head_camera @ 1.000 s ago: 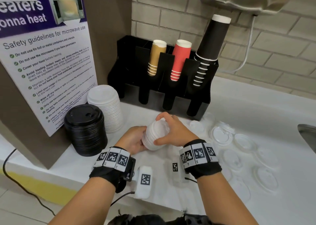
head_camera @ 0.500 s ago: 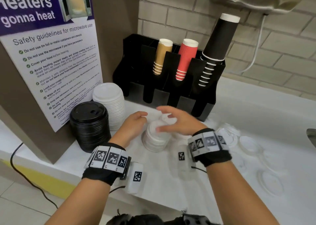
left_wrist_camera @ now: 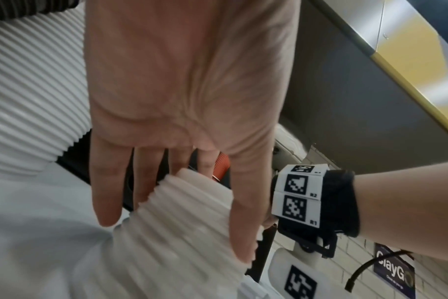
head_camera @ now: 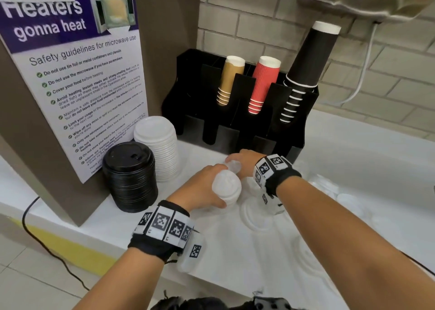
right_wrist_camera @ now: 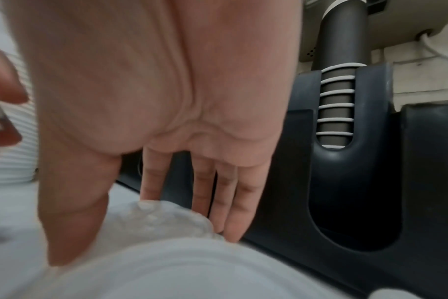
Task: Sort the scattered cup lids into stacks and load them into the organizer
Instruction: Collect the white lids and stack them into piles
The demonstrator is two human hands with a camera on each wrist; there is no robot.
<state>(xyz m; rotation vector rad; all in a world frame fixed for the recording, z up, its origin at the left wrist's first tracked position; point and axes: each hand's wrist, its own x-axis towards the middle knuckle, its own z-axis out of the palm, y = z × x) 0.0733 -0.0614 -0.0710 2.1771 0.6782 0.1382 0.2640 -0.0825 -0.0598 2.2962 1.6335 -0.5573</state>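
Translucent white lids, stacked, are sitting at the counter's six o'clock, the left hand curling around them. At their one o'clock, the right hand is pinching a single lid before the black organizer.

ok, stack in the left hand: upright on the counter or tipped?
Tipped. The small lid stack leans on its side in the left hand, top facing the camera; in the left wrist view its ribbed edges run diagonally.
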